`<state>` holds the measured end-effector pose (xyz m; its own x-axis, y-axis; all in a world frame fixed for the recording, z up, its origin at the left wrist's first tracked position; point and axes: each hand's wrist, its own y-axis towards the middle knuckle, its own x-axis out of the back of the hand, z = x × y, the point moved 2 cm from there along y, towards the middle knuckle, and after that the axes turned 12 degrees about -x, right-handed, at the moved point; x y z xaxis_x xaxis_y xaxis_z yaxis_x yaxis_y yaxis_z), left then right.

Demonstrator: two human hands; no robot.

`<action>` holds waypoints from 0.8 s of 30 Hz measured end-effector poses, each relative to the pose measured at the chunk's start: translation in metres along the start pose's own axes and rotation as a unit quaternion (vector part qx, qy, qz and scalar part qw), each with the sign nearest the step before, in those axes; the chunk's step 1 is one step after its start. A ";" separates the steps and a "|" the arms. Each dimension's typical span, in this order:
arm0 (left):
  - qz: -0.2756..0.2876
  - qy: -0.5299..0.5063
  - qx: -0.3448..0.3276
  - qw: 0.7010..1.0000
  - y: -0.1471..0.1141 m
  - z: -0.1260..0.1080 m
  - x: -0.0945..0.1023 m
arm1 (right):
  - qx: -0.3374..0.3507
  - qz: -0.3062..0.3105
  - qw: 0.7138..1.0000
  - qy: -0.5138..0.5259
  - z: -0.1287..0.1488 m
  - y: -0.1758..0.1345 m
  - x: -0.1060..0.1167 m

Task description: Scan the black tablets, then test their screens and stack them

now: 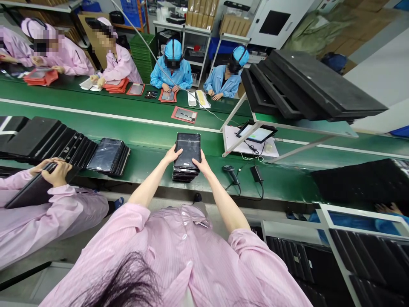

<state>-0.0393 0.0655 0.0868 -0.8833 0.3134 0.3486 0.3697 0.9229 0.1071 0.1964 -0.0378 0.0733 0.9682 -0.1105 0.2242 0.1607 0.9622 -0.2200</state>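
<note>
In front of me on the green bench is a stack of black tablets (188, 149), their screens glossy and seemingly wrapped in clear film. My left hand (173, 154) grips the left side of the upper part, thumb on the top face. On the opposite side my right hand (201, 163) does the same, its thumb near the lower right corner. The fingers under the edges are partly hidden, so I cannot tell how many tablets they hold. A barcode scanner (230, 174) lies to the right of the stack, beside a black power adapter (256, 174).
Left of me stands another tablet stack (104, 154), by a row of black trays (41, 136); a co-worker's hands (57, 170) hold a black panel. A metal stand (243, 140) bears black foam trays (306, 85) above a lit tablet (257, 132). Co-workers sit across the bench (143, 113).
</note>
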 end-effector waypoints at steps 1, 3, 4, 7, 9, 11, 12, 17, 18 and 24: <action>0.014 -0.020 0.011 1.000 -0.017 0.001 -0.001 | 0.021 0.017 1.000 -0.015 -0.005 -0.010 0.001; 0.046 -0.032 -0.004 0.998 -0.052 0.004 -0.005 | 0.065 0.042 0.996 -0.051 -0.016 -0.029 0.002; 0.056 -0.019 -0.026 0.998 -0.068 0.007 -0.008 | 0.078 0.044 0.994 -0.069 -0.021 -0.037 0.002; 0.058 0.046 -0.056 0.996 -0.099 0.018 -0.018 | 0.071 0.007 0.992 -0.104 -0.036 -0.047 0.002; 0.043 0.094 -0.046 0.994 -0.104 0.025 -0.024 | 0.057 -0.025 0.992 -0.110 -0.041 -0.046 0.002; 0.032 0.134 -0.033 0.990 -0.103 0.030 -0.028 | 0.048 -0.041 0.992 -0.108 -0.042 -0.041 0.002; 0.032 0.149 -0.029 0.988 -0.101 0.031 -0.030 | 0.043 -0.042 0.993 -0.105 -0.042 -0.039 0.003; 0.047 0.193 -0.027 0.980 -0.098 0.027 -0.033 | 0.011 -0.035 0.996 -0.075 -0.042 -0.031 0.009; 0.048 0.199 -0.026 0.978 -0.098 0.025 -0.033 | 0.010 -0.035 0.997 -0.070 -0.041 -0.030 0.009; 0.062 0.234 -0.003 0.970 -0.097 0.021 -0.032 | 0.013 -0.049 0.997 -0.061 -0.043 -0.026 0.009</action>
<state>-0.0530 -0.0296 0.0459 -0.6049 0.2845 0.7438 0.4675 0.8830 0.0425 0.2086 -0.0749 0.0406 0.9174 -0.1757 0.3571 0.2477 0.9544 -0.1668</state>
